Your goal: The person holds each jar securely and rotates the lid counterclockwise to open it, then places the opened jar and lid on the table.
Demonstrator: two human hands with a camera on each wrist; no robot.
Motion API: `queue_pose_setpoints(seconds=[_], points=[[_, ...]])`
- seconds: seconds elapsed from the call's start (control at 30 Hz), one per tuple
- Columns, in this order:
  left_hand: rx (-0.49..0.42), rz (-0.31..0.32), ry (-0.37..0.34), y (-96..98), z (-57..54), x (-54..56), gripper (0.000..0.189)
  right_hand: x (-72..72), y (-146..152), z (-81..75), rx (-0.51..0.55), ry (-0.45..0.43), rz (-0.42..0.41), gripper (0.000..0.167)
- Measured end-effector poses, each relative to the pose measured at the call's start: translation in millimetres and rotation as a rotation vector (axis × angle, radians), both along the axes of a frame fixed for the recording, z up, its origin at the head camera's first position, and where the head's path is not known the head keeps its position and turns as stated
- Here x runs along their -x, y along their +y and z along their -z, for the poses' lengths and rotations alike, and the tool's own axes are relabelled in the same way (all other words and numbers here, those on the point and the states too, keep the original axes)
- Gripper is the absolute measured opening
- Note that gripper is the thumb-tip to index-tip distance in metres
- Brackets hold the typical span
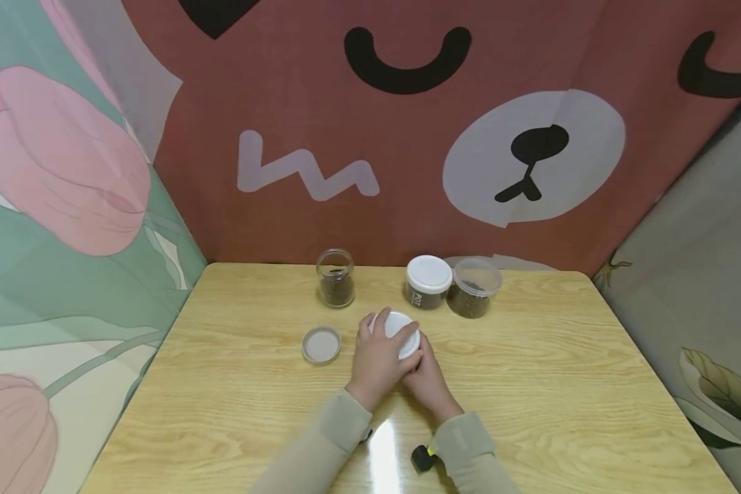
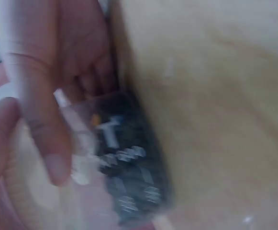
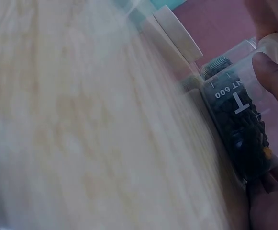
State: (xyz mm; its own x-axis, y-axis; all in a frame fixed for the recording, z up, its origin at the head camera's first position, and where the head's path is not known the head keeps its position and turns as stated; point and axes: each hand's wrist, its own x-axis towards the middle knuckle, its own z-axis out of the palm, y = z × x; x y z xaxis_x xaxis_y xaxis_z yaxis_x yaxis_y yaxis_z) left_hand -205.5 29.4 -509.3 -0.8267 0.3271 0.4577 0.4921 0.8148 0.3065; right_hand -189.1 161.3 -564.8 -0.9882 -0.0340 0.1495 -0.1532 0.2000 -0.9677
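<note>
Both hands meet on a clear plastic jar (image 3: 239, 120) of dark, grain-like pieces, with white print on its wall. Its round white lid (image 1: 400, 328) faces up in the head view. The left hand (image 1: 377, 360) lies over this lid, fingers spread and curled at its rim. Low on the right side, the right hand (image 1: 429, 381) grips the jar's body, which the hands mostly hide in the head view. In the left wrist view the jar's printed wall (image 2: 131, 163) looks tilted and blurred, close to the tabletop.
A glass jar (image 1: 336, 288) with dark contents stands uncovered at the back, its apparent lid (image 1: 321, 345) flat in front of it. Back right, a white-lidded tub (image 1: 429, 278) stands beside a clear-lidded tub (image 1: 472, 295). A patterned cloth (image 1: 321, 226) hangs behind the wooden table (image 1: 562, 384).
</note>
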Motion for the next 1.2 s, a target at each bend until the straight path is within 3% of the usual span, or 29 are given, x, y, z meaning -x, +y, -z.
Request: queue_pose_setpoints(seconds=[0.17,0.37,0.63,0.97,1.2], points=[[0.017,-0.1,-0.041,8.1,-7.4,-5.6,0.047,-0.9,-2,0.0,0.007,-0.009,0.003,0.096],[0.034,-0.101,-0.066,8.0,-8.6,-4.1,0.048,-2.3,-1,0.3,0.002,-0.003,-0.001,0.095],[0.01,0.023,-0.129,-11.1,-8.3,0.3,0.054,0.9,-2,3.3,0.013,0.006,-0.027,0.096],[0.077,0.268,-0.144,-22.3,-26.4,12.4,0.045,2.8,-2,-0.4,0.011,-0.027,-0.033,0.096],[0.064,0.273,-0.21,-17.4,-29.1,11.6,0.046,-3.0,1,-4.7,0.036,-0.049,-0.047,0.097]])
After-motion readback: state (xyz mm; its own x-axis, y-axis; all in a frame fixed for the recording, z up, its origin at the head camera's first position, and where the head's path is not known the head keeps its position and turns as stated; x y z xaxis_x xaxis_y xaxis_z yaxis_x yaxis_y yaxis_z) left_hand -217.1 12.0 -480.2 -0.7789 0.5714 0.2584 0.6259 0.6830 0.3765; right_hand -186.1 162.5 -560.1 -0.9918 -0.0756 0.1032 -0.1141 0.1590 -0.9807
